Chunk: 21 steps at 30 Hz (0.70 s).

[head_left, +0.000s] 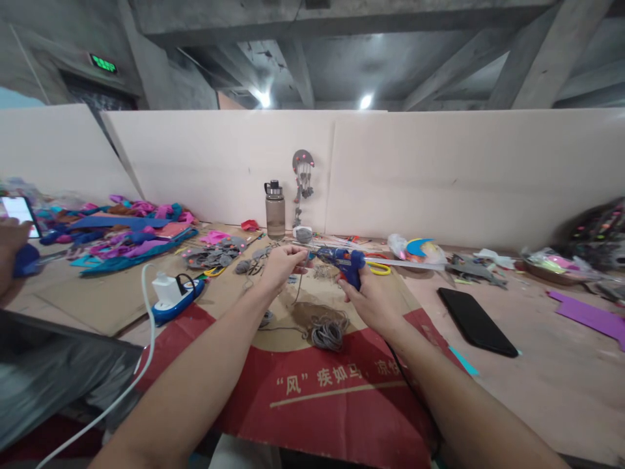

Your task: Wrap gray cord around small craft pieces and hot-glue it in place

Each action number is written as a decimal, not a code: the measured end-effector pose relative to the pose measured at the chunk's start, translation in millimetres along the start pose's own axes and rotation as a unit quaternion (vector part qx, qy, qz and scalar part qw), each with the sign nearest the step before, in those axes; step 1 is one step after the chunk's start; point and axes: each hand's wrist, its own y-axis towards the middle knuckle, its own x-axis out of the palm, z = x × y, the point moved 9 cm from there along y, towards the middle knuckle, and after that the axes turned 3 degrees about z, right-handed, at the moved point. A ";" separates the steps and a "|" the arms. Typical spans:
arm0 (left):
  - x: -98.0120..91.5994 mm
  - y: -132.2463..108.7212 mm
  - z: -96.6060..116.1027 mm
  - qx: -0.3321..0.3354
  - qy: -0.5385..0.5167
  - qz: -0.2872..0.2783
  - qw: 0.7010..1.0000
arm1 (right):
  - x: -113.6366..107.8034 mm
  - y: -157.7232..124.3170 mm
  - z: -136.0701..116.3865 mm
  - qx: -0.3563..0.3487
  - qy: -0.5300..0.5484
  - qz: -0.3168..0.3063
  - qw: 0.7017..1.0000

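Observation:
My right hand (367, 298) is wrapped round the handle of a blue hot glue gun (347, 260). A long whitish glue stick (413, 264) sticks out of its back end. The gun's nozzle points left, close to the fingertips of my left hand (287, 264). Those fingers are pinched together, and a strand of grey yarn (299, 290) hangs below them. Whatever else they hold is too small to make out. Beneath my hands a loose bundle of grey yarn (329, 333) lies on a red and brown cardboard sheet (336, 417).
A water bottle (275, 212) stands by the white partition (439, 176), where a grey moon-shaped hanging ornament (303, 159) is fixed. On the left are a blue power strip (178, 303), felt scraps (131, 234) and another person's hand (12, 251). A black phone (476, 321) lies right.

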 end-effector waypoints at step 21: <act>9.1 -3.6 -2.1 -0.017 -0.055 -0.024 0.998 | -2.4 -1.5 -13.7 -0.070 -0.080 0.015 0.994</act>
